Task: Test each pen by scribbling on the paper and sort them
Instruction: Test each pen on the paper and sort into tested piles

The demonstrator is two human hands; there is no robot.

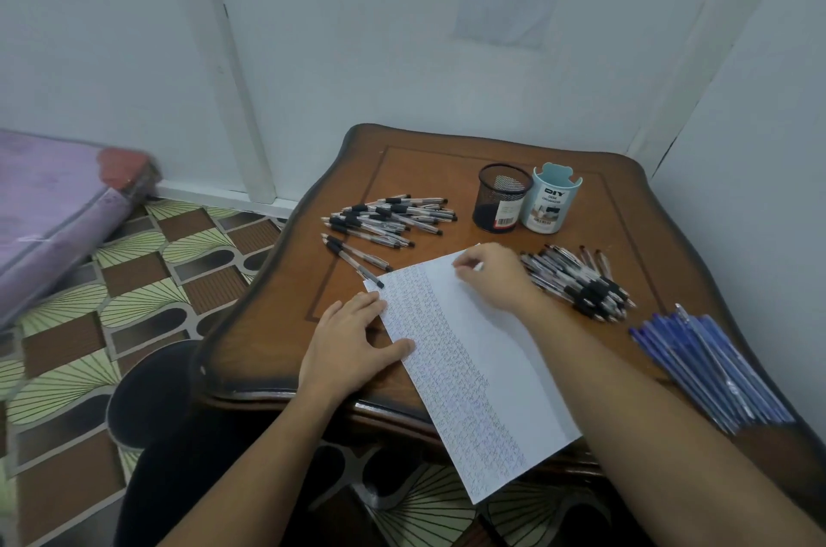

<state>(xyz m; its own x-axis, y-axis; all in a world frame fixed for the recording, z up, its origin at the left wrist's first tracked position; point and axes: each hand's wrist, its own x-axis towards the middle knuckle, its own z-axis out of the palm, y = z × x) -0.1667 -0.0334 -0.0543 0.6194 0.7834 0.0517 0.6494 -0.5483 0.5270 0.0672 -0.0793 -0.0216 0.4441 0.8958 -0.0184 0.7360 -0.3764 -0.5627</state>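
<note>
A white sheet of paper (482,350) lies slanted across the wooden table (277,314), its left half filled with rows of scribbles. My left hand (353,345) presses flat on the paper's left edge, fingers straight. My right hand (491,274) is at the paper's far end and pinches a pen (478,266); only a pale tip shows past the fingers. A pile of black-grip pens (389,218) lies at the far left of the table. A second pile of black-grip pens (581,283) lies right of my right hand. A bunch of blue pens (710,363) sits at the right edge.
A black mesh pen cup (500,200) and a light blue desk organiser cup (552,200) stand at the back of the table. White walls close in behind and to the right. A purple mattress (49,216) lies on the patterned floor at the left.
</note>
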